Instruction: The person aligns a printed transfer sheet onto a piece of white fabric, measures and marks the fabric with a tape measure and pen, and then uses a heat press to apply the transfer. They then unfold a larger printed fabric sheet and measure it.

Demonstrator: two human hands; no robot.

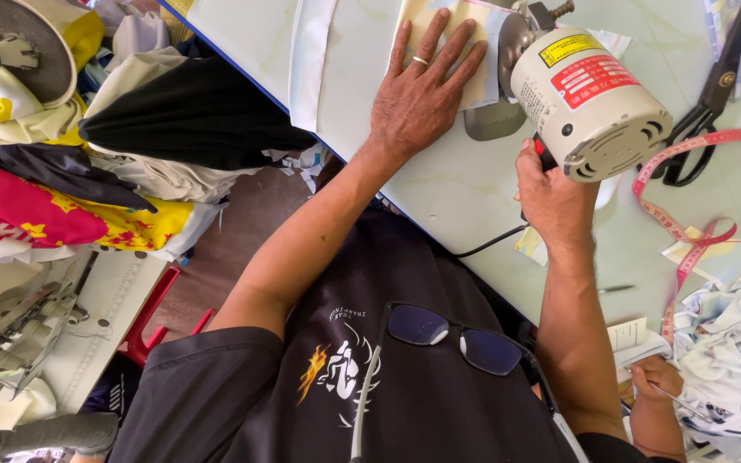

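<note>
Left hand (418, 99) lies flat on the stacked pale fabric (460, 47), fingers (439, 39) spread wide, palm down. That looks like a hold-down: spread contact keeps the layers from shifting or bunching ahead of the blade.

Right hand (555, 201) is wrapped around the handle of the electric rotary cutter (585, 103), fingers closed tight on the grip, mostly hidden behind the motor housing. The cutter stands on the counter (465, 184) just right of the left hand, its base plate (492, 120) slid under the fabric edge, so the blade end meets the stack near the fingertips. Can't see the blade itself clearly.

Power cord (490, 243) runs off the near counter edge, likely kept behind the cutter, out of the cut path.

Black shears (713, 94) and a red measuring tape (688, 214) lie to the right, within reach but well apart from the stack. Fabric scraps (731, 343) are piled at the right end. Sunglasses (452, 337) hang on the person's dark shirt. Folded coloured cloth (70, 206) is heaped to the left, off the counter. Another person's hand (658, 377) shows low right, holding something thin.
</note>
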